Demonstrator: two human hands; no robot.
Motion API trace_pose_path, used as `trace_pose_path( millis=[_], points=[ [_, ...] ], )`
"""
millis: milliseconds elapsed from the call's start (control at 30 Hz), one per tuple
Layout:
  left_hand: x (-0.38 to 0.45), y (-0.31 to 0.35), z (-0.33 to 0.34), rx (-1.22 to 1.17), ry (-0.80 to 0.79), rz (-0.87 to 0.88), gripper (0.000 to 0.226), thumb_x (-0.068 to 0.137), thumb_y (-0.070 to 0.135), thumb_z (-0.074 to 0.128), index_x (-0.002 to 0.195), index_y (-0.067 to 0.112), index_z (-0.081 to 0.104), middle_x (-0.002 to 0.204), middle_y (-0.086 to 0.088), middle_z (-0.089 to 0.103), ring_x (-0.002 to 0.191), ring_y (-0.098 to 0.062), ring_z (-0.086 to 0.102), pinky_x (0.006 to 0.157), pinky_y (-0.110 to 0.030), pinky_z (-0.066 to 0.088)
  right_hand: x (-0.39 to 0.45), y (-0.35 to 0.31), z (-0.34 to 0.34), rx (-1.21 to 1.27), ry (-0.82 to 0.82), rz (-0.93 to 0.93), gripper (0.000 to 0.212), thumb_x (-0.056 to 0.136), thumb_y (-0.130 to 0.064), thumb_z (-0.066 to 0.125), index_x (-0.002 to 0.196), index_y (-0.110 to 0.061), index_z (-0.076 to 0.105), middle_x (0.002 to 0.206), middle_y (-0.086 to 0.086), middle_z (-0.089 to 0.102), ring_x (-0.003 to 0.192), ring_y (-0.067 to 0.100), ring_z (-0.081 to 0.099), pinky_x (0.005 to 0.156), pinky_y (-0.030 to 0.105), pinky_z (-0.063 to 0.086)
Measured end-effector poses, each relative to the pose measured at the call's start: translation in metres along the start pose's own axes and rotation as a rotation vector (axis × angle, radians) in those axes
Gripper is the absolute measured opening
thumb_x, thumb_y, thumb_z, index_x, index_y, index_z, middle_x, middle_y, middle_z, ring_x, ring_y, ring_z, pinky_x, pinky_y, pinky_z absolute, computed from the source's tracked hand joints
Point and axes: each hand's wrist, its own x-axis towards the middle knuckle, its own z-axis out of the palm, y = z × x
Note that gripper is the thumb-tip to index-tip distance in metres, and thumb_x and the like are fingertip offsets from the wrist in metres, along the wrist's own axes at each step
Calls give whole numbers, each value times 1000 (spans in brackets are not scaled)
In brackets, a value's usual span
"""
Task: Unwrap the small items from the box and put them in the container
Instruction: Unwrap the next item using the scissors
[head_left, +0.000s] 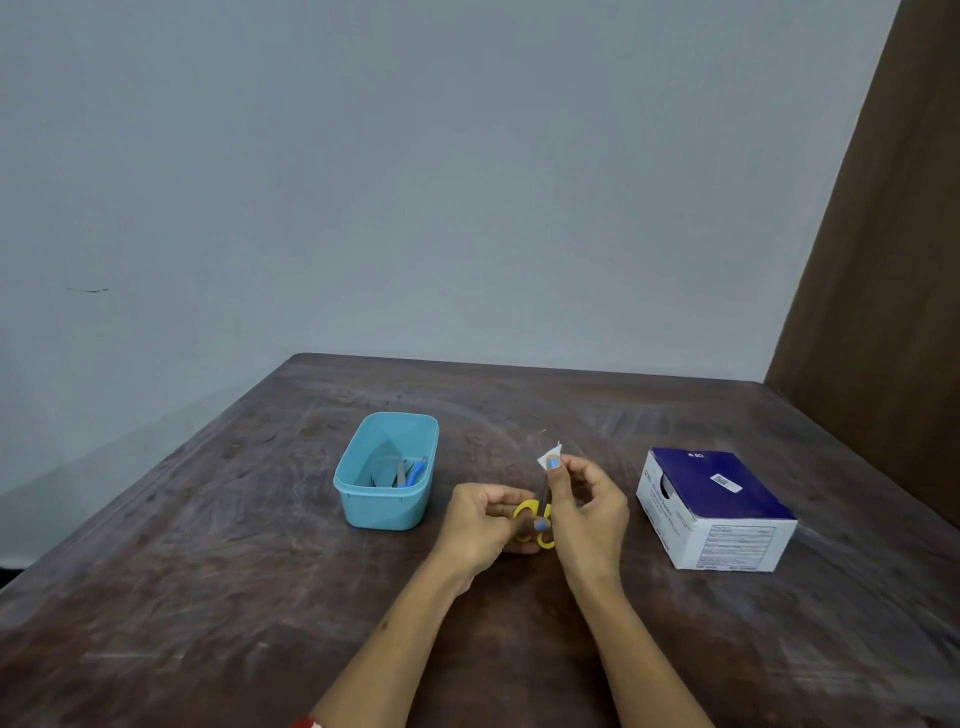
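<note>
Left hand (480, 522) grips yellow scissors (535, 522); right hand (584, 506) pinches white wrapper (549, 456); blue container (387, 470) left, box (714, 506) right on tabletop (208, 597).

Left hand (480, 525) grips yellow scissors (535, 519); right hand (587, 506) pinches white wrapper (549, 456). Blue container (363, 499) left, box (727, 540) right, wooden table (208, 597).

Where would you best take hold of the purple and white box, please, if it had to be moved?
Grip the box from above across its long side walls. It lies flat on the table, free on every side, and both hands are busy with the scissors and wrapper.
</note>
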Motion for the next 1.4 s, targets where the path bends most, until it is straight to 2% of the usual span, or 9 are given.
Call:
trace_pose_path(
  millis=[100, 200, 367, 500, 667, 900, 1100, 1267, 1400],
  points=[
    [1, -2, 0, -3, 24, 10, 15, 76, -2, 70, 89, 6, 69, 76, -10, 71, 68, -18, 70, 65, -33, 60, -2, 0, -1, -8, -36, 15, 7, 86, -24, 66, 88, -19, 70, 78, -2, 69, 71, 10, 66, 68, 32, 54],
    [2, 0, -2, 3, 33, -5, 18, 77, -2, 70, 94, 3, 69, 83, -15, 71, 71, -19, 70, 66, -34, 60, -3, -3, -1, -3, -59, 9, 6, 86, -22, 66, 87, -18, 71, 78, -4, 70, 68, 4, 65, 67, 27, 56],
    [0, 1, -1, 24, -68, -45, 24, 75, -3, 71, 98, -1, 67, 83, -13, 71, 73, -20, 71, 61, -30, 60, -3, -9, -6, 72, 37, -26, 9, 88, -14, 64, 92, -8, 69, 83, 4, 65, 57, -8, 60, 42, 9, 43],
    [1, 1, -4, 0, -54, -15, 21, 75, -2, 72, 95, 3, 69, 80, -11, 72, 70, -18, 71, 61, -30, 59, -4, -7, -3, 34, -7, -21, 7, 86, -16, 66, 80, -19, 69, 64, -6, 65, 60, 2, 61, 54, 10, 46],
    [2, 0, -3, 39, -101, -57, 23, 75, -4, 71, 97, 3, 69, 85, -11, 73, 79, -22, 72, 64, -32, 60, 2, -5, -4, 94, 115, -13, 5, 86, -18, 66, 88, -21, 70, 85, -4, 69, 83, 10, 64, 62, 20, 53],
    [5, -1, -7, -33, -11, 62, 25, 80, -3, 65, 105, 2, 68, 92, -18, 72, 83, -24, 71, 75, -38, 59, -3, -5, -2, 2, -85, 47, 11, 82, -17, 70, 77, -27, 69, 69, -4, 71, 67, 8, 67, 60, 22, 52],
    [5, -2, -5, -47, 58, 144, 23, 82, -4, 63, 96, 15, 68, 79, -4, 75, 77, -17, 71, 67, -30, 59, 0, 3, -5, -174, -107, -51, 11, 83, -20, 69, 92, -23, 74, 85, -4, 70, 81, 6, 63, 65, 10, 45],
    [7, -1, -8, -54, 122, 174, 20, 80, -3, 65, 89, 15, 65, 74, 3, 74, 72, -12, 71, 62, -27, 58, 1, 2, -6, -295, -64, -154, 13, 82, -11, 68, 89, -19, 75, 78, -16, 62, 84, 5, 53, 68, 12, 36],
    [9, -2, -9, -65, 148, 191, 21, 80, -3, 66, 90, 16, 65, 80, -1, 74, 76, -15, 71, 67, -32, 59, 1, 3, -6, -359, -52, -234, 12, 80, -6, 68, 86, -14, 74, 82, -4, 68, 85, 15, 53, 68, 11, 37]
  ],
)
